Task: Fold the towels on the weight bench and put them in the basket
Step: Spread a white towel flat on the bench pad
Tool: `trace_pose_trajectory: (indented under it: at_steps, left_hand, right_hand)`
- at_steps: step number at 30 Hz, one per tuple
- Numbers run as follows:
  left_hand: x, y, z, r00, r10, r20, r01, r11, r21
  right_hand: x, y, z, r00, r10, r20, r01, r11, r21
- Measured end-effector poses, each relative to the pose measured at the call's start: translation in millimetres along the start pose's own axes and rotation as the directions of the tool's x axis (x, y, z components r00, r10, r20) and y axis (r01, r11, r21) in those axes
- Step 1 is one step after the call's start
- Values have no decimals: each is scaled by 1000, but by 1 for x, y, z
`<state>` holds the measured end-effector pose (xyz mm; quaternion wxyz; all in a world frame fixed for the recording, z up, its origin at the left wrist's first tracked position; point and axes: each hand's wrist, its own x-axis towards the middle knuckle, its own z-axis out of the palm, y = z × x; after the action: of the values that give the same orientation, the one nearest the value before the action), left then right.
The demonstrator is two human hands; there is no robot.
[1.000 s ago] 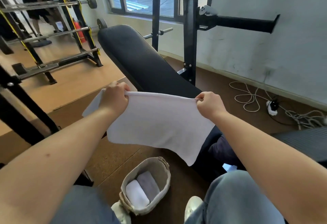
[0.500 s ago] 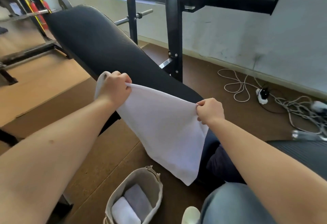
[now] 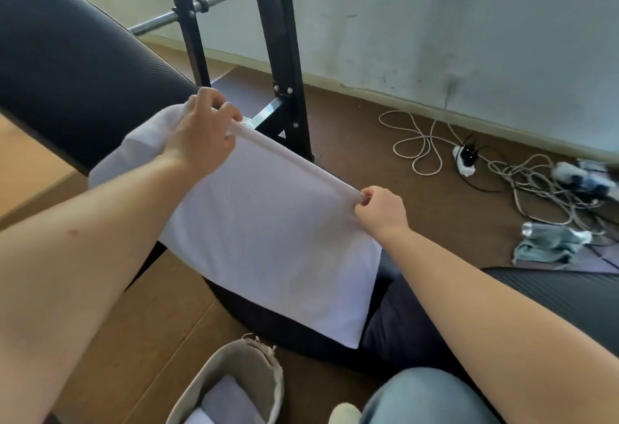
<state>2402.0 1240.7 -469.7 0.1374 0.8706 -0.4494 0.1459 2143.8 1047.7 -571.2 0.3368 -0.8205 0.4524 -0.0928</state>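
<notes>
Both hands, L hand (image 3: pixel 201 135) & R hand (image 3: pixel 380 207), pinch white towel (image 3: pixel 268 239) over bench (image 3: pixel 77 82).

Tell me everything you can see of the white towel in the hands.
The white towel is a plain, soft-looking cloth with a hemmed top edge. The left hand grips one end, where it bunches, and the right hand pinches the other, so that edge is taut and slopes down to the right. The rest hangs smooth in front of the black weight bench.

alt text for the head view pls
A person's left hand and right hand hold a white towel taut by its top edge over a black weight bench. A fabric basket with folded towels stands on the floor.
</notes>
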Motion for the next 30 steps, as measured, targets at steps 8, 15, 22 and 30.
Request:
trace_pose_trajectory:
  at_steps: [8,15,22,30]
  left_hand:
    - [-12,11,12,997,52,55,-54,998,38]
    - [-67,10,-5,999,43,-22,-41,997,62]
    - [-119,-20,-47,998,47,-33,-41,986,159]
    - [-141,-52,-80,987,-122,108,105,984,144]
  right_hand:
    - [-4,-3,4,977,-215,-1,214,969,-121]
    - [-27,-73,23,868,-496,31,496,862,-106]
    - [-60,-151,56,743,-665,74,669,735,-113]
    - [-81,-218,74,708,-690,150,695,718,23]
